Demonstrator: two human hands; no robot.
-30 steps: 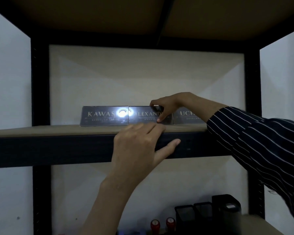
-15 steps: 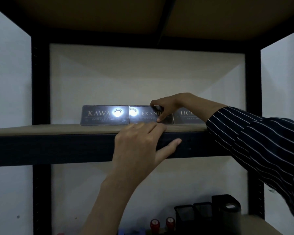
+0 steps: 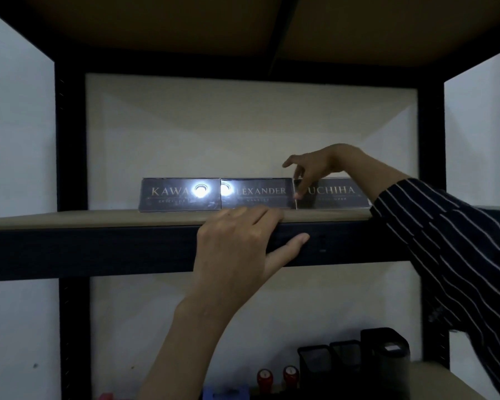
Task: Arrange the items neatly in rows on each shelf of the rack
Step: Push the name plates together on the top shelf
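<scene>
Three dark glossy nameplates stand side by side at the back of the upper shelf [image 3: 98, 219]: a KAWA… plate [image 3: 173, 194], an …LEXANDER plate [image 3: 257, 193] and an UCHIHA plate [image 3: 334, 193]. My right hand [image 3: 315, 166] hovers over the seam between the last two, fingers spread, one fingertip touching the left end of the UCHIHA plate. My left hand [image 3: 240, 243] rests on the shelf's front edge, fingers on top, thumb against the black beam. It holds no item.
Black rack posts [image 3: 71, 140] frame both sides, and another shelf board hangs overhead. On the lower shelf stand black pen holders [image 3: 355, 359], two red-topped stamps [image 3: 277, 376] and small blue and red items at the bottom edge. White walls flank the rack.
My right hand let go of the middle plate and shifted right and up, now touching the UCHIHA plate's left end with open fingers. The left hand stayed on the shelf edge.
</scene>
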